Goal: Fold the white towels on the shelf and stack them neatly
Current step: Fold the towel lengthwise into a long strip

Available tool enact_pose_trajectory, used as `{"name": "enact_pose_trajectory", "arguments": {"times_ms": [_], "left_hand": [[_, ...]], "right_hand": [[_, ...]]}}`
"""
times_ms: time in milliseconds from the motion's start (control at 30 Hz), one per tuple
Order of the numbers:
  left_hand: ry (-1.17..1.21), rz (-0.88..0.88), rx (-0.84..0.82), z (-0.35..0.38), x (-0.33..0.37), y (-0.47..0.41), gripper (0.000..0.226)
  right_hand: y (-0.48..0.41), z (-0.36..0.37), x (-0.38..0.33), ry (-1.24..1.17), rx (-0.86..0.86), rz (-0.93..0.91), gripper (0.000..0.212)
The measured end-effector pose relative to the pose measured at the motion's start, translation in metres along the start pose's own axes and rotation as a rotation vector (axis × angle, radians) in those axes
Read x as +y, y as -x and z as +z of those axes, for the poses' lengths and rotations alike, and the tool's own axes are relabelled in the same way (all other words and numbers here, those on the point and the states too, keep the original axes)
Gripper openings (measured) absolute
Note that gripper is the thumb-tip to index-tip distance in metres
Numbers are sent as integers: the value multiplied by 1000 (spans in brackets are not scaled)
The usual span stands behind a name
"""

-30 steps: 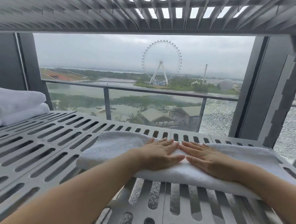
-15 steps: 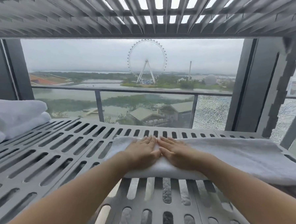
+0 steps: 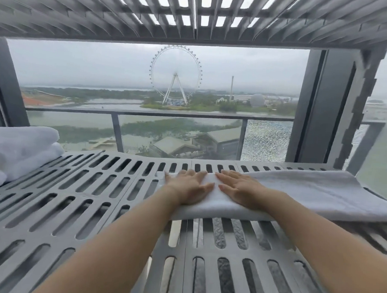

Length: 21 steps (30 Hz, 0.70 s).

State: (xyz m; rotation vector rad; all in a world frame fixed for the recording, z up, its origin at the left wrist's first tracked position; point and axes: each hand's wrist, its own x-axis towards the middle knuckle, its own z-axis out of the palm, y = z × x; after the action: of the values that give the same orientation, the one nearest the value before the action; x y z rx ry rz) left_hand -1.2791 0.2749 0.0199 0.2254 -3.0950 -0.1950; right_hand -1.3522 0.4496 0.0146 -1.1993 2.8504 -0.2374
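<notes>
Two hands flat on a white towel

Left hand (image 3: 187,186) & right hand (image 3: 239,189) lie side by side, fingers spread flat, gripping nothing, on the folded towel (image 3: 297,194) at the right of the gray slatted shelf (image 3: 73,196). Stack of folded towels (image 3: 15,150) sits far left.

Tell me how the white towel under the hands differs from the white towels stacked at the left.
The long white towel under the hands lies alone, stretched flat; the stacked white towels are folded and piled. Both hands press the first; nothing touches the stack. Both rest on the grey slotted shelf.
</notes>
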Motion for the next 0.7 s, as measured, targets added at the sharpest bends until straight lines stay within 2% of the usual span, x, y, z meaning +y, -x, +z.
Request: {"name": "enact_pose_trajectory", "arguments": {"times_ms": [333,567,700], "left_hand": [[39,102,37,3,-12,-6,66],[20,152,16,0,-14,-11,64],[-3,189,26,-3,10,-12,56]], "right_hand": [[15,4,-17,14,-46,87,58],[49,-12,5,-214,123,199,49],[71,-18,30,-205,301,167,28]]}}
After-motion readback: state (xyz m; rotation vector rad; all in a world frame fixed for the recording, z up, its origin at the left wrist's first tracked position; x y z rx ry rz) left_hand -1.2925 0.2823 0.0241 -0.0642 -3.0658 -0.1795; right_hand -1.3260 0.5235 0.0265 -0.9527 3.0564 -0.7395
